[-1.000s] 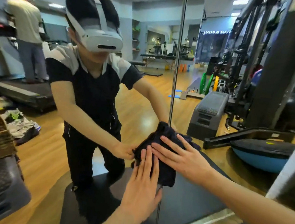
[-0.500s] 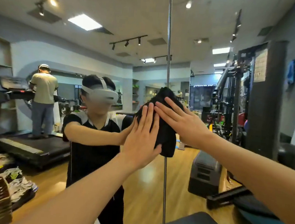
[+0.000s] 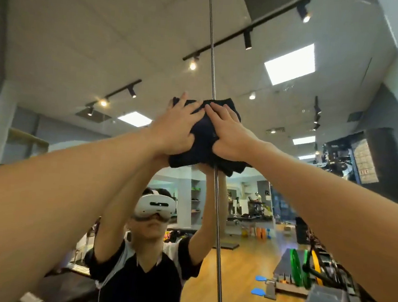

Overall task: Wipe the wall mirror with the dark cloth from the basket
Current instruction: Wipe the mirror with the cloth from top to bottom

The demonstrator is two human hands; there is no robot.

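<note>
Pressing cloth (image 3: 205, 137) flat to mirror (image 3: 271, 217) with both palms, fingers straight, left hand (image 3: 177, 127) and right hand (image 3: 228, 134) side by side, thumbs tucked at its lower edge. Sitting high, astride the seam (image 3: 211, 55), arms at full stretch. Likely to slip loose with pressure easing; bunched folds could snag there.

The single head camera tilts steeply upward, close to the wall mirror (image 3: 284, 206), which fills nearly its whole view.
</note>
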